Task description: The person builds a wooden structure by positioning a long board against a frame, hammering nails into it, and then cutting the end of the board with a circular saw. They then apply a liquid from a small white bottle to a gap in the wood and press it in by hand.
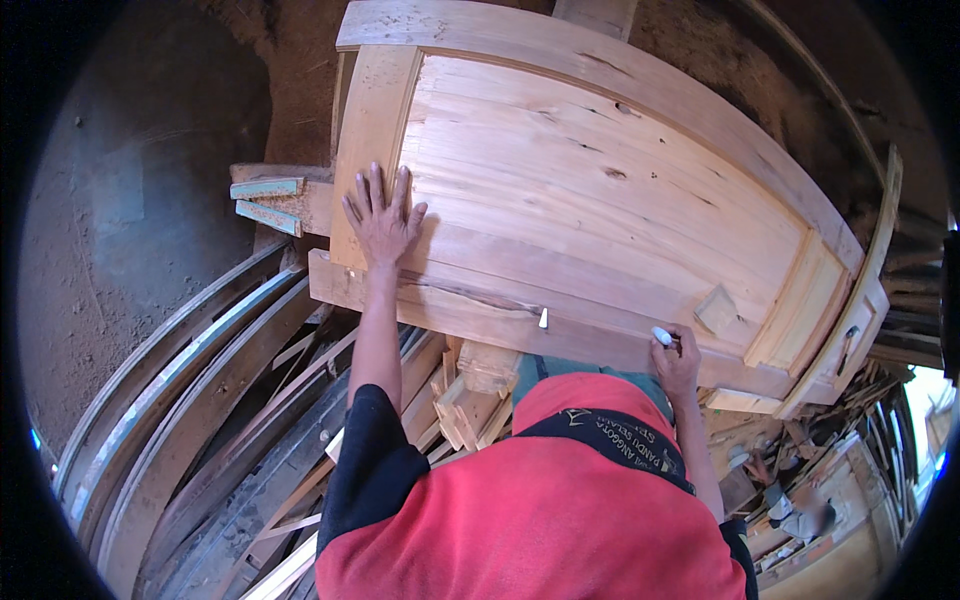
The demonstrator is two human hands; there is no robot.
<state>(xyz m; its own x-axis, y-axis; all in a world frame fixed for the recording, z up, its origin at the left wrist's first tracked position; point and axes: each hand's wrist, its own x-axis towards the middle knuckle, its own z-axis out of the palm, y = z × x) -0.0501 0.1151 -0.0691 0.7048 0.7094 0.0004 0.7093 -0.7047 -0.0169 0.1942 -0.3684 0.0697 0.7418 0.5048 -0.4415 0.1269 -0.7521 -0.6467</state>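
A pale wooden door [560, 150], with a framed panel of several boards, lies flat in front of me. My left hand [386, 225] rests open on its left end, fingers spread over the joint between the end rail and the panel. Near the door's close edge, toward the right, my right hand [680, 358] is closed around a small white bottle [661, 336]; most of the bottle is hidden by the fingers. A small white cone-shaped cap [543, 318] stands on the near stile, beside a dark crack in the wood. A small wooden block [715, 309] lies up from my right hand.
Long boards [170, 400] are stacked at the lower left. Two pieces with pale blue edges [268, 203] jut out past the door's left end. Wood offcuts [465, 405] lie below the near edge. Another person [800, 515] is at the lower right, farther off.
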